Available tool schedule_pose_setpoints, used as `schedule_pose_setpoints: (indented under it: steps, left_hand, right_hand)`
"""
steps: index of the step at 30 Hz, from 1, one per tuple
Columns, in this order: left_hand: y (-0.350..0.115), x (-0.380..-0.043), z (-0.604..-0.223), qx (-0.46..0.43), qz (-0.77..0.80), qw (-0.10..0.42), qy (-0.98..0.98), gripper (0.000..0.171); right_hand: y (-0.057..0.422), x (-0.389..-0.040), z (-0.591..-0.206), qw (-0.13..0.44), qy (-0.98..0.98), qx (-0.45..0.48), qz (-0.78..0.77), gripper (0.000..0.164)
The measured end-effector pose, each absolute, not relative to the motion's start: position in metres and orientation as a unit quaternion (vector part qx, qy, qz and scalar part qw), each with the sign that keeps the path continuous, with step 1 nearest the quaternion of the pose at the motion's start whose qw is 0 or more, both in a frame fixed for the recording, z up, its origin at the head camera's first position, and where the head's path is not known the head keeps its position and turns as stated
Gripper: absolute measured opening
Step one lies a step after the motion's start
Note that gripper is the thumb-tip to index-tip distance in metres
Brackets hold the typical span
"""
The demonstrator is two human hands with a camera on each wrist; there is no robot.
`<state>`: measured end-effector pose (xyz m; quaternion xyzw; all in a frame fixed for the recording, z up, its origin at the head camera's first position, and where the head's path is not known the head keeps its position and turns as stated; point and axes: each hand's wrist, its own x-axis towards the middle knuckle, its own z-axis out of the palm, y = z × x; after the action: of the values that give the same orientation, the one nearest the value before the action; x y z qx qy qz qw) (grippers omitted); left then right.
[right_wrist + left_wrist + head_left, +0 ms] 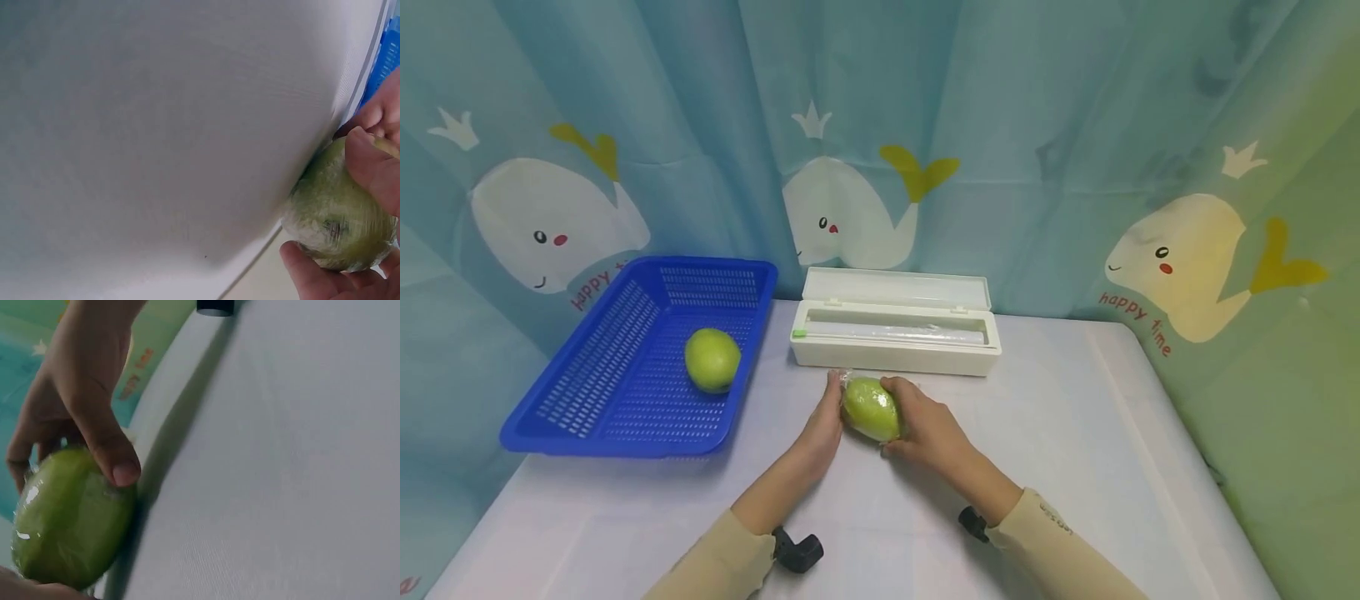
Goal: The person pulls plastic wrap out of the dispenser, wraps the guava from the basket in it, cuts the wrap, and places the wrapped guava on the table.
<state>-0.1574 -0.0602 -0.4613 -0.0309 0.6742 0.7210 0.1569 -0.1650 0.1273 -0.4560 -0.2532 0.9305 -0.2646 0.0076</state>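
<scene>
A green fruit [871, 410], snugly wrapped in shiny clear film, is between the two hands near the middle of the table. My right hand [934, 427] grips it from the right, its thumb on the near side and its fingers on the far side. The left hand [822, 429] lies along the fruit's left side with fingers straight, touching it. A bit of loose film stands up by the left fingertips. In the right wrist view, a dark spot shows through the wrinkled film on the wrapped fruit [337, 212].
Behind the hands stands an open white box [895, 358] with a roll of clear film [895, 332] inside. A blue basket [625, 446] at the left holds another green fruit [712, 360]. A whale-print curtain [1000, 125] hangs behind the white table [1075, 442].
</scene>
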Motion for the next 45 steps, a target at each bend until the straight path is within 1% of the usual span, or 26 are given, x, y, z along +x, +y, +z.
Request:
schedule_pose_setpoints:
  steps: [2,4,6,8,9,12,14,16,18,20,22,24,28,32,35,37,38,43,45]
  left_hand:
    - [-0.059,-0.157,-0.464,-0.041,0.695,0.167,0.698,0.095]
    - [-0.058,-0.154,-0.465,-0.038,0.644,0.170,0.745,0.093]
    - [-0.060,-0.152,-0.466,-0.014,0.567,0.163,0.807,0.090]
    - [-0.065,-0.151,-0.465,0.015,0.496,0.145,0.856,0.085]
    - [-0.068,-0.150,-0.463,0.020,0.472,0.127,0.872,0.082]
    - [-0.080,-0.150,-0.455,0.038,0.441,0.048,0.896,0.073]
    - [-0.086,-0.151,-0.448,0.074,0.411,-0.014,0.909,0.065]
    - [-0.090,-0.152,-0.442,0.134,0.342,-0.078,0.927,0.056]
    - [-0.092,-0.155,-0.438,0.186,0.281,-0.114,0.935,0.043]
    - [-0.094,-0.159,-0.436,0.210,0.241,-0.130,0.938,0.030]
    - [-0.097,-0.163,-0.435,0.208,0.237,-0.120,0.941,0.020]
    - [-0.101,-0.166,-0.436,0.196,0.243,-0.097,0.945,0.016]
    - [-0.108,-0.167,-0.440,0.165,0.312,-0.016,0.936,0.023]
    - [-0.112,-0.168,-0.448,0.102,0.466,0.077,0.876,0.031]
    - [-0.113,-0.169,-0.459,0.046,0.571,0.118,0.811,0.034]
    - [-0.112,-0.168,-0.467,0.023,0.618,0.127,0.776,0.035]
    - [-0.111,-0.167,-0.471,0.006,0.630,0.122,0.767,0.036]
    - [-0.102,-0.165,-0.478,-0.050,0.650,0.086,0.754,0.033]
    - [-0.101,-0.166,-0.476,-0.055,0.643,0.074,0.760,0.031]
  right_hand:
    - [0.127,-0.164,-0.457,0.004,0.931,-0.256,-0.258,0.094]
    - [0.127,-0.163,-0.457,0.002,0.933,-0.260,-0.250,0.094]
    - [0.127,-0.162,-0.456,-0.004,0.932,-0.268,-0.244,0.094]
    - [0.126,-0.161,-0.456,-0.010,0.932,-0.272,-0.241,0.094]
    - [0.126,-0.161,-0.455,-0.011,0.932,-0.272,-0.241,0.094]
    - [0.125,-0.161,-0.455,-0.010,0.931,-0.269,-0.245,0.095]
    - [0.124,-0.162,-0.456,-0.007,0.931,-0.271,-0.246,0.095]
    - [0.123,-0.162,-0.456,-0.007,0.930,-0.274,-0.244,0.095]
    - [0.123,-0.162,-0.457,-0.006,0.930,-0.277,-0.243,0.095]
    - [0.122,-0.162,-0.457,-0.006,0.929,-0.279,-0.241,0.095]
    - [0.122,-0.161,-0.457,-0.006,0.928,-0.284,-0.241,0.095]
    - [0.121,-0.160,-0.457,-0.006,0.927,-0.290,-0.238,0.095]
    - [0.123,-0.162,-0.456,-0.004,0.925,-0.298,-0.235,0.095]
    - [0.127,-0.165,-0.456,0.015,0.927,-0.282,-0.245,0.097]
    - [0.130,-0.166,-0.456,0.031,0.928,-0.264,-0.261,0.099]
    - [0.131,-0.166,-0.457,0.039,0.927,-0.256,-0.272,0.100]
    - [0.132,-0.167,-0.457,0.040,0.925,-0.257,-0.278,0.100]
    - [0.131,-0.167,-0.457,0.046,0.920,-0.263,-0.288,0.100]
    - [0.130,-0.167,-0.457,0.046,0.919,-0.263,-0.291,0.099]
